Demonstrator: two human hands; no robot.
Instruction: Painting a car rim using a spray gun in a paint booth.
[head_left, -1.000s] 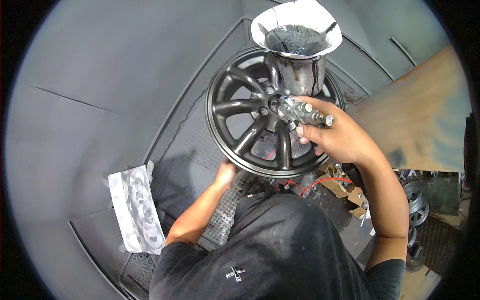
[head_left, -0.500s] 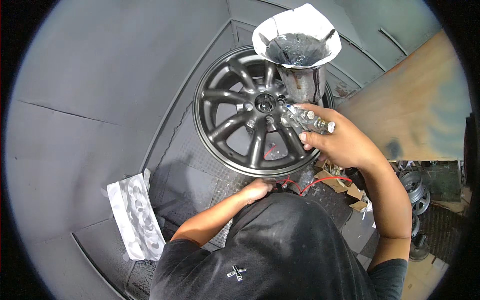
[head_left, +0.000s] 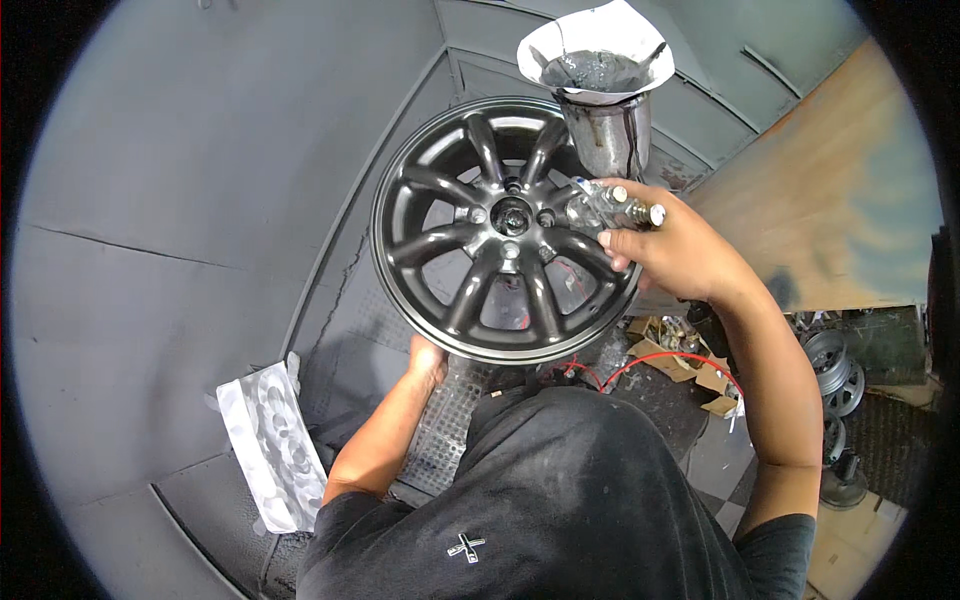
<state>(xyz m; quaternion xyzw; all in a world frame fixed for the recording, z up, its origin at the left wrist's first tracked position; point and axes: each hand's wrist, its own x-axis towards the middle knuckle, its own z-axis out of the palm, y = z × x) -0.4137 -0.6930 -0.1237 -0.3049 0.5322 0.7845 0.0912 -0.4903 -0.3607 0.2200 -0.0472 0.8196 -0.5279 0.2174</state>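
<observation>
My right hand [head_left: 665, 240] is closed around a spray gun [head_left: 610, 205], whose metal paint cup [head_left: 608, 135] rises above it, with a white paper collar [head_left: 545, 45] around the top and dark drips down the side. The gun's front end is over the right side of a dark grey multi-spoke car wheel [head_left: 465, 300], close to its hub. Below the wheel's lower left edge is my left hand [head_left: 428, 355]; its fingers are hidden under the rim, so their grip does not show.
A red hose [head_left: 660, 357] curves beneath the wheel toward my right arm. Torn cardboard [head_left: 715, 380] lies on the floor at right, with more wheels [head_left: 830, 365] beyond. A brown panel [head_left: 830, 200] stands on the right. At lower left is a paint-marked white board [head_left: 270, 450].
My left hand has moved left and up, from near my lap to the wheel's underside. The wheel has turned, its spokes and bolt holes lying at different angles. My right hand keeps the spray gun.
</observation>
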